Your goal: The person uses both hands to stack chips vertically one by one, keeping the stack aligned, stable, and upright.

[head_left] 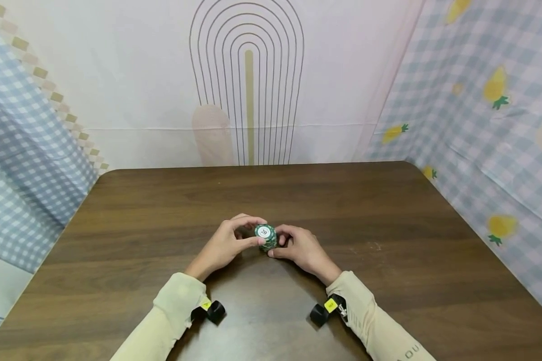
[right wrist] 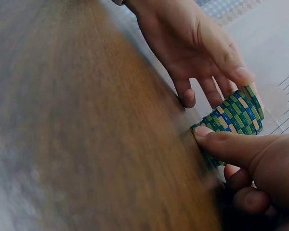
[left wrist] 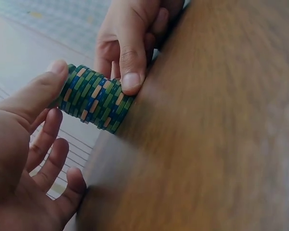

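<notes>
A stack of green poker chips [head_left: 268, 245] stands upright on the table, with blue and beige marks along its edges [left wrist: 97, 99]. My left hand [head_left: 228, 241] reaches in from the left and pinches the top chip [right wrist: 254, 102] between thumb and fingers. In the right wrist view that chip sits slightly apart from the stack and tilted. Its white centre shows a number in the head view. From the right, my right hand [head_left: 303, 249] grips the stack low down, its thumb [right wrist: 209, 136] against the bottom chips. The far side of the stack is hidden.
The brown wooden table [head_left: 162, 200] spreads around both hands. Behind it hangs a pale cloth [head_left: 140, 75] with arch lines. Checked cloths hang at the left [head_left: 36, 150] and right [head_left: 460, 125]. Black wrist cameras [head_left: 216, 312] sit under both cuffs.
</notes>
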Action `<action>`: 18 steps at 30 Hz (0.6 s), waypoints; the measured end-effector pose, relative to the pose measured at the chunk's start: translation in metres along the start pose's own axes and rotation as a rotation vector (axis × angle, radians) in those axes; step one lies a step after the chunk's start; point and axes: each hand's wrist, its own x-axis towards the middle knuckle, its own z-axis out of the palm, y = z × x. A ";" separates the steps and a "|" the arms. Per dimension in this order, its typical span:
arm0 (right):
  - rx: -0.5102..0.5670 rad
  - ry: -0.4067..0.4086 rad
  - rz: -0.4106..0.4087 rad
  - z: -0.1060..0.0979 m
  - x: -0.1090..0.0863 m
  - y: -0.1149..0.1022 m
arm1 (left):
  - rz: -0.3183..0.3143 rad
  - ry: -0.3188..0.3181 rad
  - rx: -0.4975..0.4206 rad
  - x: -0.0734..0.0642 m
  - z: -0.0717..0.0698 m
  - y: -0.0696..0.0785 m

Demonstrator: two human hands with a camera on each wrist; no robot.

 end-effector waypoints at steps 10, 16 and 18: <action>0.004 -0.001 0.004 0.002 -0.001 0.003 | 0.005 -0.010 -0.052 0.005 0.004 -0.004; -0.007 0.004 -0.009 0.001 0.001 0.002 | -0.010 -0.015 -0.060 0.006 0.004 -0.005; -0.004 0.004 -0.012 0.000 0.002 0.002 | -0.020 -0.021 -0.062 0.006 0.003 -0.005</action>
